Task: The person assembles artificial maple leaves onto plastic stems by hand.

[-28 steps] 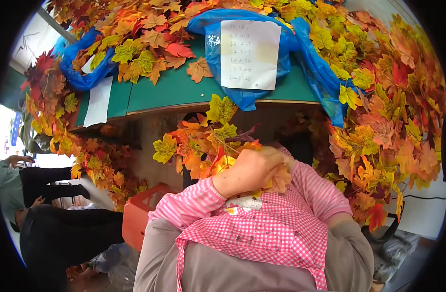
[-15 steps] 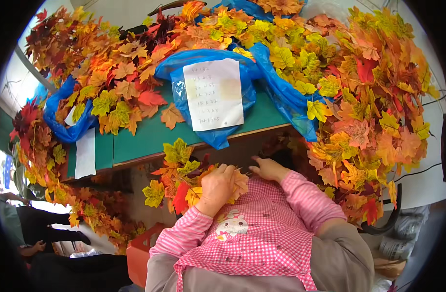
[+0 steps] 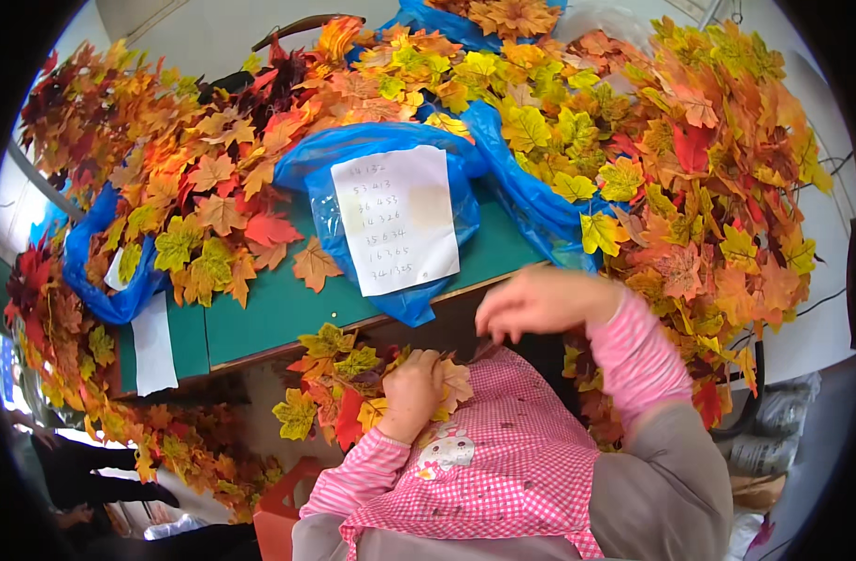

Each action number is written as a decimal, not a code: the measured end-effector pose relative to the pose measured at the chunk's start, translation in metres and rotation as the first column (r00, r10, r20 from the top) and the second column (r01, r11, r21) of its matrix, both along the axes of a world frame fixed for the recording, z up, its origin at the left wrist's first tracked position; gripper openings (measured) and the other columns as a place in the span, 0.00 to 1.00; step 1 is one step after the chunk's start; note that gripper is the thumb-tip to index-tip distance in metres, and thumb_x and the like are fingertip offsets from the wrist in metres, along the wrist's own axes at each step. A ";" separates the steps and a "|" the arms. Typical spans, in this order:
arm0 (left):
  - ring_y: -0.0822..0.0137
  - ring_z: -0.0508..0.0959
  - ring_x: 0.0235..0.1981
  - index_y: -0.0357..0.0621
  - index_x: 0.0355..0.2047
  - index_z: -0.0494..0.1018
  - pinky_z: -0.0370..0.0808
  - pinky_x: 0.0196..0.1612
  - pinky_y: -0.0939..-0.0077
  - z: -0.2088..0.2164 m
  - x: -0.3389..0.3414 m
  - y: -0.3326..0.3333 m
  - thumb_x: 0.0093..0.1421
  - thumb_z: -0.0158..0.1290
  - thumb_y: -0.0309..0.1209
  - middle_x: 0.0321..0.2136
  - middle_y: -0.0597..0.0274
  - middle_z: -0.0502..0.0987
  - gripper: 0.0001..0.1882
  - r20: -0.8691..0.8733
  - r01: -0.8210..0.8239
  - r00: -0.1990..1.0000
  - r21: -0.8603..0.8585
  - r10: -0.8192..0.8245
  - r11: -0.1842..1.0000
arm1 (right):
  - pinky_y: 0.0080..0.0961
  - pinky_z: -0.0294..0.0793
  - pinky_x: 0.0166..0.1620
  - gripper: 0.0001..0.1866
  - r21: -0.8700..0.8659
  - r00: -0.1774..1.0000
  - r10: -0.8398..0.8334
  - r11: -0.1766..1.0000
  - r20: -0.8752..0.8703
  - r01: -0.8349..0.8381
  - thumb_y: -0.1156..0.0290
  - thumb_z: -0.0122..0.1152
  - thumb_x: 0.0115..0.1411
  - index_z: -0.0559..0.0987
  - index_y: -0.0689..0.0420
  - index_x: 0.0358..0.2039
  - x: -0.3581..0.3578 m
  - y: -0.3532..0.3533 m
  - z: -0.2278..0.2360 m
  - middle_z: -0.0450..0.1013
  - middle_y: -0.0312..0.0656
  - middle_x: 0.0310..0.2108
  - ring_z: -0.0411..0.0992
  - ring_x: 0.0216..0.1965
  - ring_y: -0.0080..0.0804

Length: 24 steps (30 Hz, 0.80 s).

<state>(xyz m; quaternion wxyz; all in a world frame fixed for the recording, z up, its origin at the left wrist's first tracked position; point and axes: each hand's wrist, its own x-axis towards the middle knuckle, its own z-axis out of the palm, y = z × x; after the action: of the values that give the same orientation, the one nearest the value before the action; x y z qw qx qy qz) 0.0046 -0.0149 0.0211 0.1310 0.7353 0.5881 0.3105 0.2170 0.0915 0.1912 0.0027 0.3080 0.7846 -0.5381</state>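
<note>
My left hand (image 3: 413,395), close to my lap, is closed around a bunch of artificial maple leaves (image 3: 327,379) in yellow, orange and red; their stems are hidden in the fist. Just off the table's front edge, my right hand (image 3: 540,304) is lifted, fingers loosely curved and apart. Nothing shows in it, and motion blurs it slightly. A white sheet with handwritten lines (image 3: 395,222) lies beyond, on a blue plastic bag (image 3: 302,168) upon the green table (image 3: 260,313).
Heaps of artificial leaves (image 3: 699,215) line the table's back and both sides, some hanging down. A white paper strip (image 3: 154,346) hangs over the front edge at left. An orange-red crate (image 3: 277,510) stands low at left. A person in dark clothes (image 3: 82,467) is at far left.
My right hand has risen from beside the left hand and moved toward the table edge. The left hand keeps its hold on the leaves. The view has shifted slightly.
</note>
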 end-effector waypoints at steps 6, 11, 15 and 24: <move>0.54 0.78 0.25 0.46 0.28 0.74 0.74 0.25 0.64 -0.002 0.002 0.010 0.57 0.52 0.32 0.26 0.59 0.76 0.04 0.071 0.088 0.994 -0.024 -0.086 0.996 | 0.34 0.76 0.41 0.14 0.755 0.810 -0.495 0.386 -0.316 0.530 0.71 0.56 0.58 0.78 0.57 0.44 0.054 0.163 0.016 0.77 0.42 0.37 0.76 0.36 0.39; 0.54 0.78 0.25 0.45 0.28 0.74 0.75 0.26 0.64 -0.005 0.001 0.012 0.56 0.52 0.32 0.26 0.58 0.75 0.05 0.089 0.111 0.990 -0.056 -0.106 0.992 | 0.42 0.73 0.44 0.17 0.919 0.783 -0.610 0.368 0.122 0.143 0.70 0.60 0.50 0.78 0.55 0.42 0.116 0.227 -0.059 0.76 0.53 0.37 0.74 0.40 0.53; 0.52 0.78 0.25 0.45 0.28 0.74 0.75 0.26 0.63 -0.012 -0.010 0.005 0.57 0.51 0.31 0.26 0.57 0.76 0.05 0.109 0.062 0.993 -0.104 -0.050 0.993 | 0.43 0.73 0.43 0.11 0.760 0.779 -0.614 0.565 0.127 0.321 0.73 0.58 0.48 0.80 0.56 0.35 0.110 0.215 -0.044 0.76 0.53 0.35 0.75 0.39 0.52; 0.52 0.78 0.27 0.45 0.30 0.75 0.75 0.27 0.61 -0.019 0.000 0.013 0.55 0.51 0.31 0.25 0.56 0.75 0.06 0.106 0.201 0.977 -0.180 -0.184 0.963 | 0.38 0.74 0.43 0.15 0.872 0.931 -0.350 0.417 -0.105 0.256 0.59 0.56 0.56 0.82 0.54 0.37 -0.042 0.250 0.029 0.78 0.48 0.37 0.76 0.40 0.47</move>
<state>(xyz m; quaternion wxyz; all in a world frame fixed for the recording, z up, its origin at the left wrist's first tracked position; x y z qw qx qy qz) 0.0047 -0.0016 0.0022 0.2557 0.7587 0.5344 0.2711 0.1748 0.3412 0.2203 -0.2150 0.4267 0.8776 -0.0393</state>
